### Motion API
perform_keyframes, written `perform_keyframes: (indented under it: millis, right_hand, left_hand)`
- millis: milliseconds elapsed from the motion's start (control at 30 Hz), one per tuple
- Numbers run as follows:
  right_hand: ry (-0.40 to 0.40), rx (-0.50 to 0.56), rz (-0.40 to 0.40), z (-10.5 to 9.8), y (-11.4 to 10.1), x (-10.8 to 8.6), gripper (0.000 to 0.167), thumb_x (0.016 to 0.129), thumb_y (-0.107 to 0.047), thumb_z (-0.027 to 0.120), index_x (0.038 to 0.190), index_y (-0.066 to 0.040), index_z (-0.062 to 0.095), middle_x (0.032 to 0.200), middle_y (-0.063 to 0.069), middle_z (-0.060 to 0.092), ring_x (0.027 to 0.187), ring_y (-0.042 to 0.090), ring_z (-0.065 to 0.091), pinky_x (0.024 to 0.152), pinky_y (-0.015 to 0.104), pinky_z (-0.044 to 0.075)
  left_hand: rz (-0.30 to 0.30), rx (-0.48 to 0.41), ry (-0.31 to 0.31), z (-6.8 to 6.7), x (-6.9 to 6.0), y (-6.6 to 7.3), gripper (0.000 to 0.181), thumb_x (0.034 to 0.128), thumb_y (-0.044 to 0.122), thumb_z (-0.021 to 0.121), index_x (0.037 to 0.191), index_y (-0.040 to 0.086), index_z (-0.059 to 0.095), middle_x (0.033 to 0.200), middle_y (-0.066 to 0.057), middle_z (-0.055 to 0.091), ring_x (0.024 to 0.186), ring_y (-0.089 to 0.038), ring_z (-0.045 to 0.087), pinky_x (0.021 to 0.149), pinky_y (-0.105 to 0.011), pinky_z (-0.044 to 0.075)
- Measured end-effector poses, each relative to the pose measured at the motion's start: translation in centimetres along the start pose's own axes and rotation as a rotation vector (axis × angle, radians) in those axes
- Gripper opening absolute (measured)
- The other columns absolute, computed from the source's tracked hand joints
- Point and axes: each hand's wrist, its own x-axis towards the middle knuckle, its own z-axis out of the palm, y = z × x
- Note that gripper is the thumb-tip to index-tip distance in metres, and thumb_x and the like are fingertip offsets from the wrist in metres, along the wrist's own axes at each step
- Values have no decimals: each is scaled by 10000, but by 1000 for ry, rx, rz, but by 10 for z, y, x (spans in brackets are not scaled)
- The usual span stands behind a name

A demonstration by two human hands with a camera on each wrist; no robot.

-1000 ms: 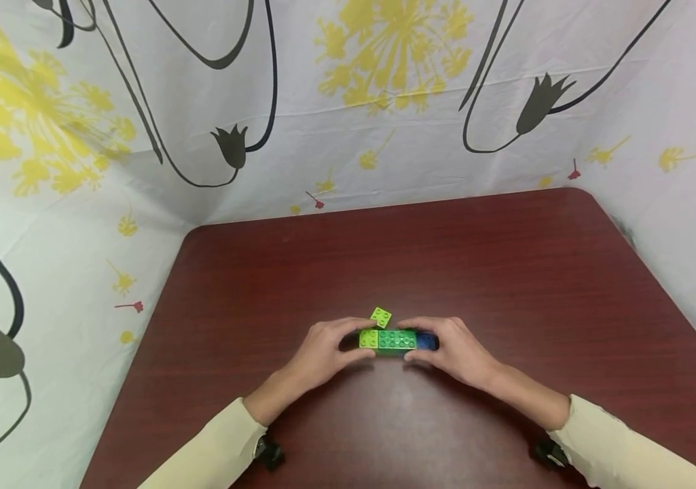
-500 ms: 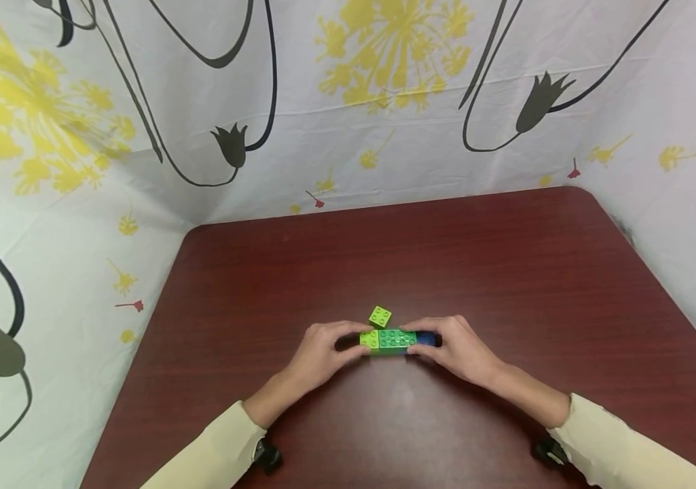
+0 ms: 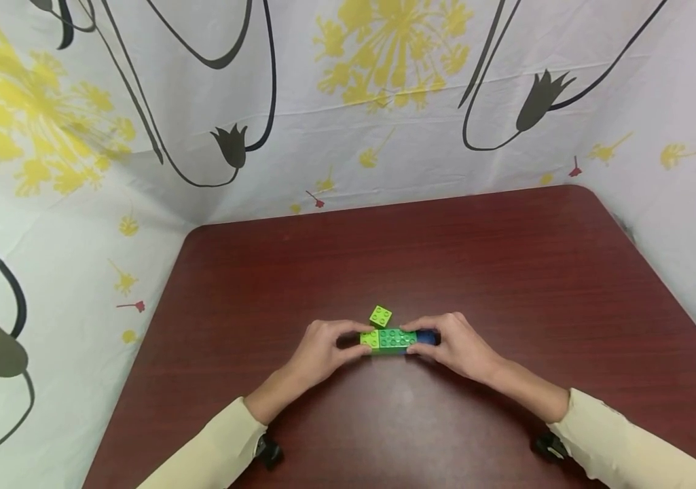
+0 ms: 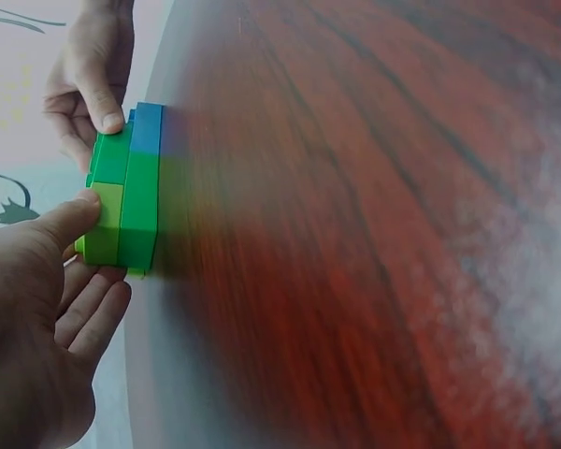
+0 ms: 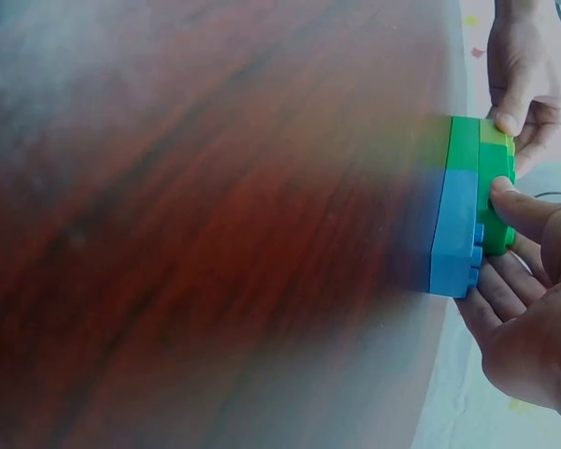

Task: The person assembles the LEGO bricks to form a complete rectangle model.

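Two layers of toy building bricks stand joined in one row on the table. On top, a lime brick [image 3: 369, 339] sits at the left end beside a longer green brick [image 3: 396, 339]. Below them are another green brick [image 4: 140, 215] and a blue brick [image 5: 456, 229], whose studs show uncovered at the right end. My left hand [image 3: 322, 350] pinches the lime brick between thumb and fingers. Gripping the upper green brick near its right end is my right hand [image 3: 459, 348], thumb in front and fingers behind. A loose square lime brick [image 3: 381, 316] lies just behind the row.
The dark red wooden table [image 3: 384, 258] extends behind and to both sides of the bricks. White patterned cloth [image 3: 323, 136] hangs along its back and sides. A small black device [image 3: 269, 453] is at the left wrist, another black device [image 3: 548, 447] at the right.
The fingers of both hands have closed in slightly on the top bricks. My left fingertips have drawn back a little, so the loose lime brick shows more fully. The row has hardly moved.
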Motion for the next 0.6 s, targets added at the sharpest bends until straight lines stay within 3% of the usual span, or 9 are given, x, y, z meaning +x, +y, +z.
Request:
perform_keyframes:
  millis: [600]
  right_hand:
    - [4,-5,17,2,2,1,332,879,-192,902,1198,-156,814,1125,8,793,951,91,706,768,311,572]
  left_hand:
    - [-27,6,28,4,-3,0,348,893,299,887,1218,200,809,1143,36,796,1060,-43,725,863,-303,610]
